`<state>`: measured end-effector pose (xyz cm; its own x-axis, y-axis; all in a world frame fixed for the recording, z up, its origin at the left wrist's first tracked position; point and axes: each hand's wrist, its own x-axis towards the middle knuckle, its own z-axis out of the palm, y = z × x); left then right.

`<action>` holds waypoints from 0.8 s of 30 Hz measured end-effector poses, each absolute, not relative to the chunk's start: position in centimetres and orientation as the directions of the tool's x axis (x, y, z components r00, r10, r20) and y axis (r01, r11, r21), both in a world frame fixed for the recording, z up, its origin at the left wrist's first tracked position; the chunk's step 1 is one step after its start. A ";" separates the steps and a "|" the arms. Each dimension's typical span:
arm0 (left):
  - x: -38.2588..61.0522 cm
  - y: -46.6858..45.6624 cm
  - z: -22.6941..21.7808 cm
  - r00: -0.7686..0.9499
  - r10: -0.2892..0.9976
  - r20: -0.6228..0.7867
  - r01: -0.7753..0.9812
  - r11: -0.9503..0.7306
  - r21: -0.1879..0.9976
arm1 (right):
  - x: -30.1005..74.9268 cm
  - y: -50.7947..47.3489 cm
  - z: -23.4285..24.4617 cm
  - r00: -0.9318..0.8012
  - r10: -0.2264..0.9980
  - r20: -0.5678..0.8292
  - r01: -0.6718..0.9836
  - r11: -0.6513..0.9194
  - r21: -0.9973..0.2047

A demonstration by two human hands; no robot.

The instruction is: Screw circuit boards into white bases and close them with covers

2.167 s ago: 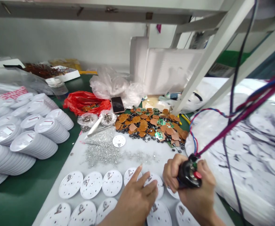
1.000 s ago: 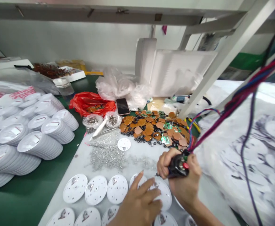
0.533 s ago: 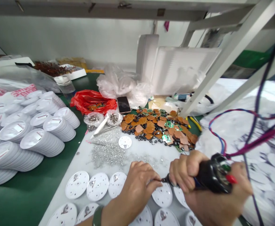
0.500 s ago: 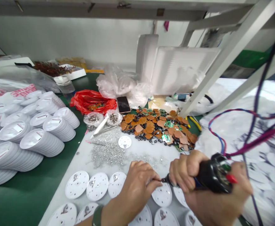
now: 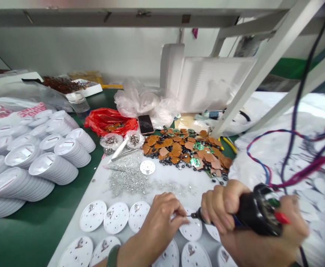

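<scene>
My right hand [image 5: 226, 211] is shut around a black electric screwdriver [image 5: 253, 209] with a red switch and coloured wires, its thin bit pointing left. My left hand [image 5: 159, 228] rests on the white table, with finger and thumb pinched at the bit's tip. A tiny screw seems to be there, though it is barely visible. Beneath the tip lies a white perforated round plate [image 5: 191, 230], partly hidden by my hands. Several matching plates [image 5: 116, 218] are laid out in rows around them.
A loose heap of silver screws [image 5: 126, 181] and a pile of brown and green circuit pieces [image 5: 181, 152] lie ahead. Stacked white lamp covers [image 5: 52, 168] stand left on the green bench. A white sack of plates [image 5: 304, 155] and trailing wires lie right.
Since a second ago, the screwdriver has swung from upright to nearly level, its bit reaching left to my left fingertips. My left hand has moved from the plates to pinch at the bit.
</scene>
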<state>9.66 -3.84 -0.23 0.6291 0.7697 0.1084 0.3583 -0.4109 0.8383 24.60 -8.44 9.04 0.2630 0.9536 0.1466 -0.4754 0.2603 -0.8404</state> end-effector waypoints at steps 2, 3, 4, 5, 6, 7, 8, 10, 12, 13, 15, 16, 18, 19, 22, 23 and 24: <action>9.7 -3.9 -0.2 0.628 0.771 0.108 0.355 -0.407 0.841 | 24.4 -8.5 8.9 0.269 0.951 0.151 -0.482 0.269 -0.834; 9.7 -4.0 -0.1 0.627 0.771 0.109 0.355 -0.407 0.841 | 24.3 -8.5 8.8 0.275 0.949 0.152 -0.488 0.274 -0.829; 9.7 -4.0 -0.1 0.626 0.773 0.106 0.358 -0.405 0.841 | 24.2 -8.5 8.7 0.279 0.949 0.148 -0.494 0.274 -0.825; 9.7 -4.0 0.0 0.621 0.778 0.100 0.364 -0.398 0.842 | 24.1 -8.5 8.6 0.281 0.949 0.144 -0.499 0.273 -0.822; 9.6 -4.1 0.1 0.615 0.783 0.088 0.371 -0.386 0.845 | 24.0 -8.5 8.5 0.282 0.949 0.141 -0.505 0.272 -0.820; 9.6 -4.1 0.2 0.607 0.791 0.072 0.379 -0.369 0.849 | 24.0 -8.5 8.4 0.280 0.950 0.138 -0.509 0.269 -0.818; 9.6 -4.1 0.3 0.599 0.799 0.053 0.387 -0.347 0.854 | 24.0 -8.5 8.3 0.275 0.952 0.135 -0.512 0.264 -0.817; 9.7 -4.2 0.5 0.585 0.811 0.016 0.389 -0.298 0.872 | 23.9 -8.6 8.3 0.269 0.955 0.126 -0.521 0.254 -0.815; 9.8 -4.3 0.6 0.577 0.816 -0.007 0.369 -0.254 0.894 | 23.9 -8.6 8.4 0.265 0.957 0.120 -0.524 0.248 -0.815; 9.8 -4.3 0.7 0.572 0.820 -0.014 0.354 -0.231 0.906 | 23.8 -8.6 8.5 0.262 0.957 0.121 -0.521 0.246 -0.817; 9.8 -4.4 0.8 0.562 0.826 -0.026 0.327 -0.193 0.925 | 23.7 -8.6 8.7 0.263 0.957 0.122 -0.517 0.247 -0.820; 9.7 -4.5 0.8 0.563 0.826 -0.025 0.320 -0.190 0.928 | 23.6 -8.6 8.7 0.264 0.957 0.122 -0.513 0.246 -0.823; 9.3 -4.7 0.7 0.589 0.808 0.016 0.321 -0.252 0.913 | 23.6 -8.7 8.7 0.251 0.960 0.122 -0.503 0.237 -0.831; 9.0 -4.8 0.6 0.611 0.789 0.060 0.333 -0.325 0.885 | 23.7 -8.8 8.6 0.243 0.963 0.119 -0.500 0.230 -0.835; 8.0 -5.7 -0.1 0.646 0.708 0.284 0.370 -0.616 0.695 | 24.1 -8.9 8.4 0.227 0.966 0.123 -0.482 0.221 -0.848; 7.7 -6.1 -0.5 0.647 0.667 0.369 0.378 -0.701 0.605 | 24.2 -8.8 8.3 0.232 0.965 0.121 -0.478 0.221 -0.850; 7.6 -6.5 -1.0 0.652 0.616 0.442 0.381 -0.770 0.511 | 24.2 -8.7 8.2 0.238 0.964 0.117 -0.473 0.220 -0.853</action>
<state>7.58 -6.49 -1.01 0.6522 0.6159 0.4420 0.3809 -0.7704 0.5113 24.24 -8.73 8.17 0.2379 0.9642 0.1170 -0.4729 0.2202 -0.8531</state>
